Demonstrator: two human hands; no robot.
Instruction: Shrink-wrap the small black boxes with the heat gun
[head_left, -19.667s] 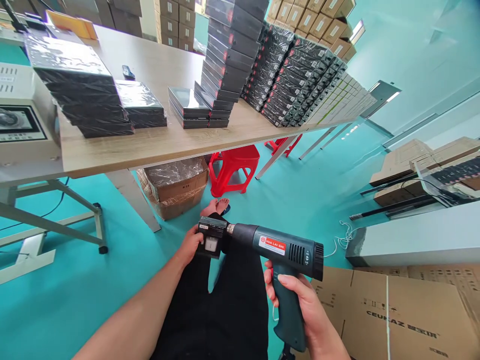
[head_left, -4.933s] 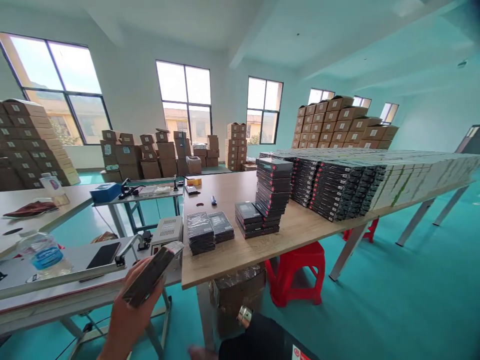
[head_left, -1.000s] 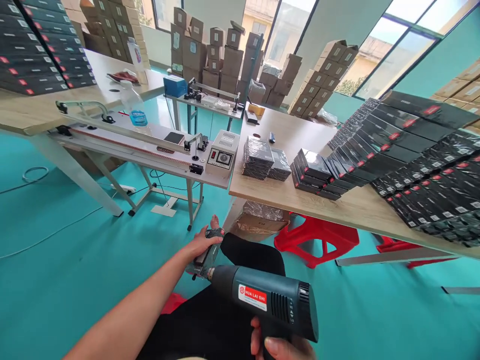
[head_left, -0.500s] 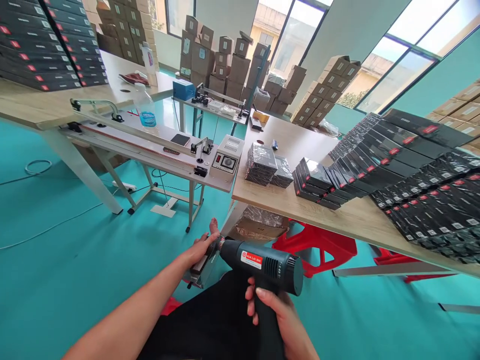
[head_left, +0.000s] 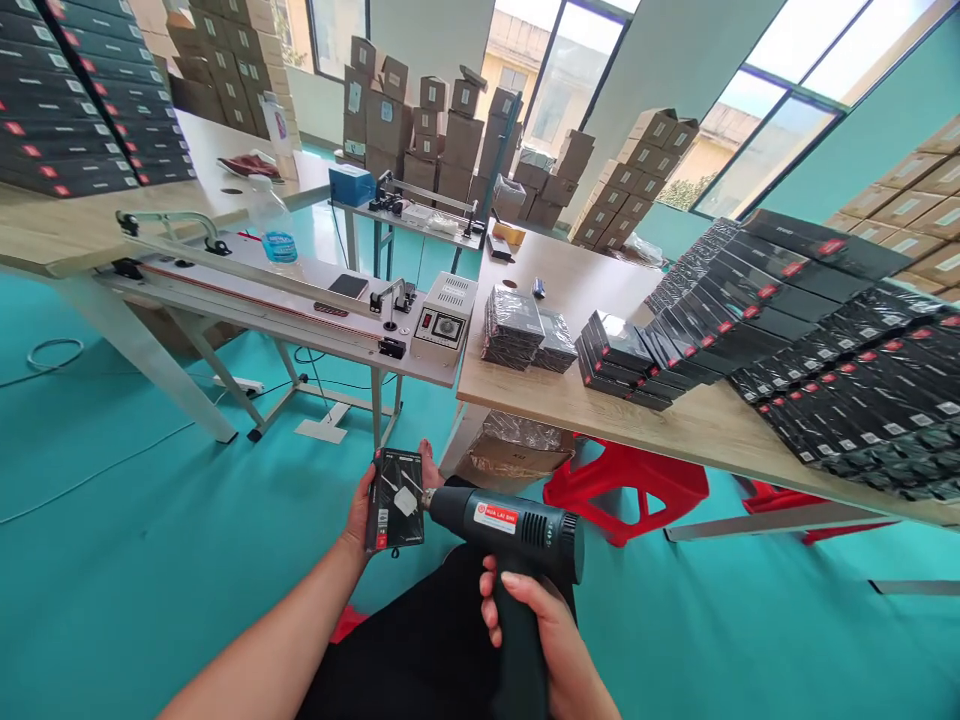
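Observation:
My left hand (head_left: 361,512) grips a small black box (head_left: 397,505) by its left side, with its broad face turned up to me. That face carries a picture of a white charger and cable, plus red marks at the edges. In my right hand (head_left: 532,610) is a dark heat gun (head_left: 499,520), fingers wrapped round its handle. Its nozzle points left and ends right beside the box's right edge; whether they touch I cannot tell. Both things are above my lap, and the fingers behind the box are hidden.
A long sealing machine (head_left: 300,295) with a control box (head_left: 444,320) stands ahead on the left, a plastic bottle (head_left: 276,230) on it. Film-wrapped boxes (head_left: 514,325) and tall box stacks (head_left: 810,330) fill the right table. A red stool (head_left: 626,490) sits underneath.
My left hand has turned the black box from edge-on to broad face up. The heat gun has shifted slightly left. My view has moved a little.

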